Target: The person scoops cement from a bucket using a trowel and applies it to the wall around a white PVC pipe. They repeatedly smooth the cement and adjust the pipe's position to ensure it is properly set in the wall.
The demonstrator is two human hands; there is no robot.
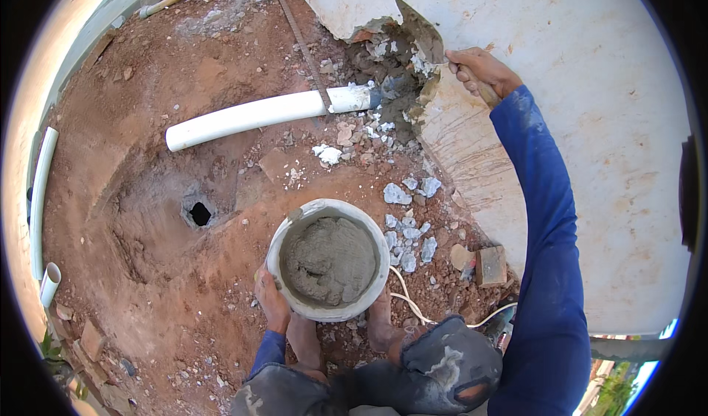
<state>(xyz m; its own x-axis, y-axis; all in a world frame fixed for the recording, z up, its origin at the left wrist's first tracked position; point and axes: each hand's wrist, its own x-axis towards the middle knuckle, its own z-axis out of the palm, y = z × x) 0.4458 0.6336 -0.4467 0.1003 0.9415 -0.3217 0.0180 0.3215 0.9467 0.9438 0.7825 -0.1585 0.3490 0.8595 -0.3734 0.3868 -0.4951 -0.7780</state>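
Note:
My right hand is closed round the handle of a pointed trowel. The trowel's blade lies against the broken edge of the pale wall, beside wet grey mortar in the ragged opening. From that opening a white plastic pipe runs out to the left, its dark end section going into the mortar. Lower down, my left hand grips the side of a round bucket. Grey mortar fills much of it. The bucket stands between my bare feet; the fingers under its side are partly hidden.
A thin metal bar crosses the pipe near the wall. Left of the bucket is a dark hole in the red soil. White rubble, a brick piece and a pale cable lie on the right. Another pipe lies far left.

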